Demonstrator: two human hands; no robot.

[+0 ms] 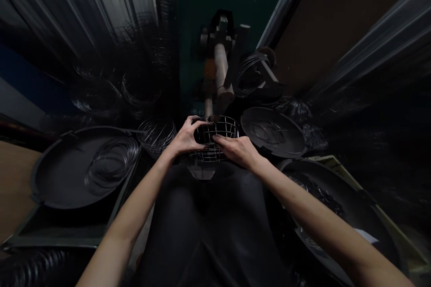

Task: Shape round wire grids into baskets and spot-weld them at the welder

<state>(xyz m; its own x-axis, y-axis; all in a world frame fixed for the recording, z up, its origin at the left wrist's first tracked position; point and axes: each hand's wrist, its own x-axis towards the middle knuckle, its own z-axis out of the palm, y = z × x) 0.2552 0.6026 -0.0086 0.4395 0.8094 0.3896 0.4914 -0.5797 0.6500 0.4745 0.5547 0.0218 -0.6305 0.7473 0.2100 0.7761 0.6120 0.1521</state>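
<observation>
Wire rings (111, 166) lie in a dark pan (54, 179) beside a machine (220, 67).

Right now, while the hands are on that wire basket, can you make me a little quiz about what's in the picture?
1. True or false: both hands touch the wire basket.
2. What lies in the big round pan on the left side? A) wire rings B) apples C) a hammer
3. Fill in: the left hand grips the basket's ____ side.

Key: 1. True: the right hand rests on it too. 2. A: wire rings. 3. Left.
</observation>
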